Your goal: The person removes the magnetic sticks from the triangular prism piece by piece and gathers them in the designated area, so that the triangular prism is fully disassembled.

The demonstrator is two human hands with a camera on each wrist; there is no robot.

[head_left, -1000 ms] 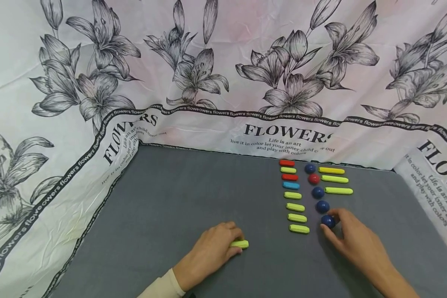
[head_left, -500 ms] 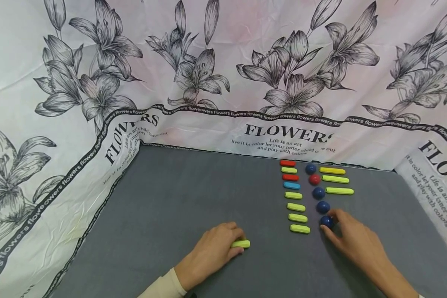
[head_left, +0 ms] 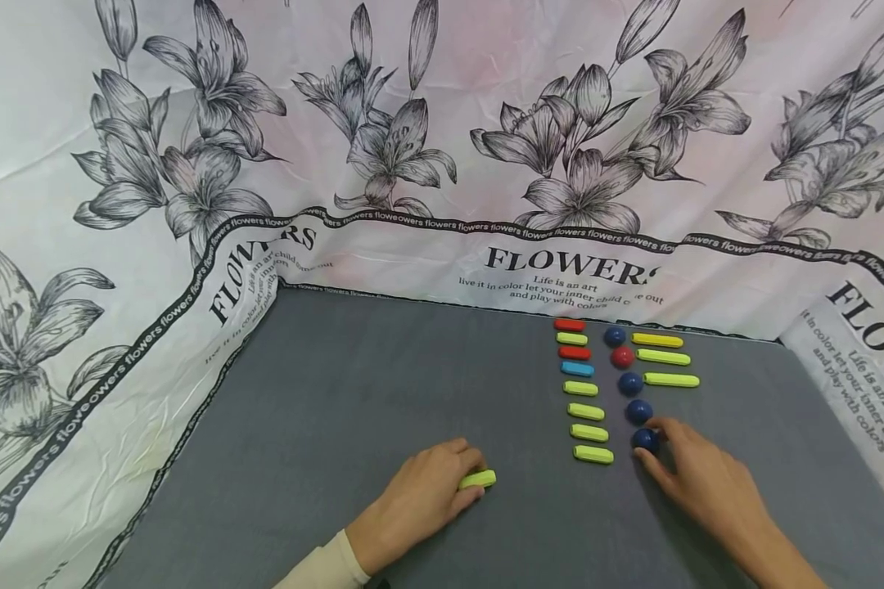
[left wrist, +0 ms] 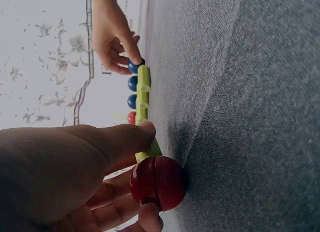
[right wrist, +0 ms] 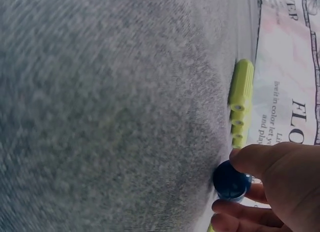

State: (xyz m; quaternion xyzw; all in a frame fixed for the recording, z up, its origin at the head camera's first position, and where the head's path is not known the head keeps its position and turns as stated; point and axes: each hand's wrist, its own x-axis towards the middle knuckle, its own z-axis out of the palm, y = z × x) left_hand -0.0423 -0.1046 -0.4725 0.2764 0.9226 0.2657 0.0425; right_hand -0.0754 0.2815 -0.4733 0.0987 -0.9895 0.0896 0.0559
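My left hand [head_left: 423, 491] pinches a short yellow-green faceted rod [head_left: 480, 479] low over the dark grey table, left of the others. In the left wrist view, a grooved red ball [left wrist: 159, 183] sits in front of that rod, among my curled fingers; the hand hides it from the head view. My right hand [head_left: 710, 487] grips a dark blue ball [head_left: 645, 442] between thumb and fingers, also shown as the blue ball [right wrist: 231, 180] in the right wrist view. It is the nearest ball of a column with more blue balls [head_left: 639, 411] and one red ball [head_left: 622, 357].
Left of the balls runs a column of short rods, with several yellow-green rods [head_left: 593, 454], a blue rod [head_left: 578, 369] and two red rods [head_left: 575, 352]. Three longer yellow rods [head_left: 671, 380] lie right of the balls. A flower-printed cloth [head_left: 383, 254] borders the grey table [head_left: 354, 376].
The rod in my left hand has tilted, its free end slightly higher. The blue ball at my right hand has shifted a little left. Both hands stay almost in place.
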